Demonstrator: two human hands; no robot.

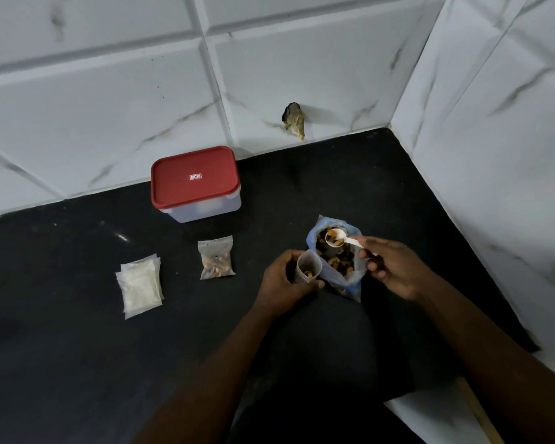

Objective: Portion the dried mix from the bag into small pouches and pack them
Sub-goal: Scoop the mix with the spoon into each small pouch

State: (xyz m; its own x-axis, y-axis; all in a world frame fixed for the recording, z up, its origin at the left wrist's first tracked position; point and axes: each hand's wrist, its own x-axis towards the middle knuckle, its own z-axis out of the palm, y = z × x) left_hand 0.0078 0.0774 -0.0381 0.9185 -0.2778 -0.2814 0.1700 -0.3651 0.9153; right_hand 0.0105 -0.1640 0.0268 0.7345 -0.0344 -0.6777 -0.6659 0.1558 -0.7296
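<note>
From my remote seat I see the left hand [282, 280] curled round a small clear plastic pouch [308, 267], holding it upright with its mouth open. A few brown and yellow pieces sit in its bottom. Just beside it, at its 2 o'clock, stands the open blue-tinted plastic bag [353, 283] of dried mix [340, 262]; I cannot tell whether bag and pouch touch. The right hand [394, 270] pinches the handle of a white plastic spoon [337, 240] between thumb and fingers. The spoon's bowl, carrying a few pieces, hovers over the bag's mouth at 10 o'clock from that hand.

At 9 o'clock from the left hand, well apart, a filled clear pouch [216, 259] lies flat on the black countertop [77, 347]. Further along at 9 o'clock lies a stack of empty clear pouches [140, 285]. A rectangular translucent container with a red lid [195, 182] stands at 11 o'clock from the filled pouch, close to the back wall.

The white marbled tile side wall [494, 155] runs at 3 o'clock of the right hand, with a strip of counter between them. The counter's near edge shows at 5 o'clock, by the right forearm. The widest stretch of counter lies at 7 to 8 o'clock of the left hand.
</note>
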